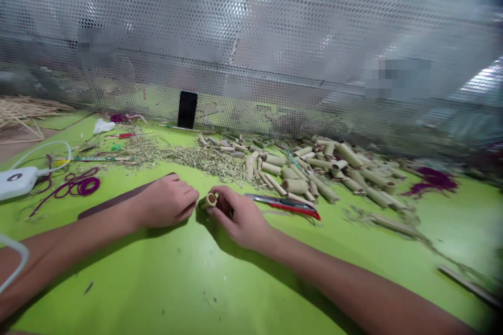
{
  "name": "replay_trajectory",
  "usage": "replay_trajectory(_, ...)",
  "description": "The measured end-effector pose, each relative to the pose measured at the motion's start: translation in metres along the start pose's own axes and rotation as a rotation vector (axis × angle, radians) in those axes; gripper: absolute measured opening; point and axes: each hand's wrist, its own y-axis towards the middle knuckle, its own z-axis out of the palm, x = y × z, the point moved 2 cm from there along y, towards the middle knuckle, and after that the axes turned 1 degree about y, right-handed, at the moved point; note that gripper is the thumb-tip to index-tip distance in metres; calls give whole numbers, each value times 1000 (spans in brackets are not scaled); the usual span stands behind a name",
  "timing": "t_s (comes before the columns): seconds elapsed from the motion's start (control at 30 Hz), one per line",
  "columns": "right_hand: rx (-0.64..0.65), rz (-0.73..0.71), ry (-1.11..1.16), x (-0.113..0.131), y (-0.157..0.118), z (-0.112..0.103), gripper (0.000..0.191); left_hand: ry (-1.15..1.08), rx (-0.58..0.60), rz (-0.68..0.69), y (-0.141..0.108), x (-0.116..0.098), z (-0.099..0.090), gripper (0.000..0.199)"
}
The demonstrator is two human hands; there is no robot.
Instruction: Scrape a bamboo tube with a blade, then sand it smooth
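Two bare hands meet near the middle of a bright green worktable (129,282), with a short bamboo tube (208,201) between them. The right hand (239,217) grasps the tube, its fingers (222,203) curled against one end, and the pale cut opening at the other end faces up and to the left. The left hand (167,200) is loosely curled with its fingertips at the tube, though the view does not show whether it is gripping. Under the left wrist lies a dark brown strip (118,199). Just beyond the right hand sits a utility knife (283,205) with a red-and-black handle and a bare blade. Farther back spreads a large heap of cut bamboo pieces (314,172), beside a drift of fibrous shavings (200,161). A black phone (187,109) stands upright against a perforated metal screen (251,31). To the left lie a tangle of purple cord (74,188) and a white power adapter (15,182) with its white cable (43,151), while purple residue (432,180) stains the table at the right.
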Motion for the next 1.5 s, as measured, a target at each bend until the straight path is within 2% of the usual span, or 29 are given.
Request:
replay_trajectory(0.13, -77, 52, 138, -3, 0, -2, 22, 112, 77, -197, -8, 33, -5, 23)
replay_trajectory(0.23, -95, 98, 240, -3, 1, -4, 24, 327, 141, -398, -19, 65, -10, 17)
replay_trajectory(0.33, -96, 133, 315, -2, 2, -4, 24, 385, 131, -471, -25, 78, -11, 30)
replay_trajectory(0.4, -103, 165, 366, -3, 3, -3, 22, 314, 69, -438, -23, 70, -11, 31)
replay_trajectory(0.53, -36, 221, 550, -6, 4, 1, 16, 38, -48, -264, -11, 32, -13, 41)
replay_trajectory(0.63, -10, 213, 614, -5, 3, 3, 16, -43, -65, -108, -3, 6, -15, 45)
replay_trajectory(0.7, -16, 187, 581, -3, 2, 3, 17, -82, -85, -54, -2, -3, -17, 48)
replay_trajectory(0.93, 8, 110, 311, 8, -1, 3, 24, -241, -123, -161, 5, -14, -18, 61)
replay_trajectory(1.03, 18, 82, 223, 8, -4, 4, 22, -304, -83, -208, 8, -17, -15, 61)
replay_trajectory(1.17, 6, -2, 87, 8, -7, 4, 16, -443, 7, -303, 8, -18, -10, 52)
replay_trajectory(1.33, -44, -60, 99, 7, -7, 4, 16, -675, 54, -372, 7, -18, -8, 42)
replay_trajectory(1.5, -70, -47, 142, 6, -7, 4, 18, -676, 42, -373, 8, -17, -10, 41)
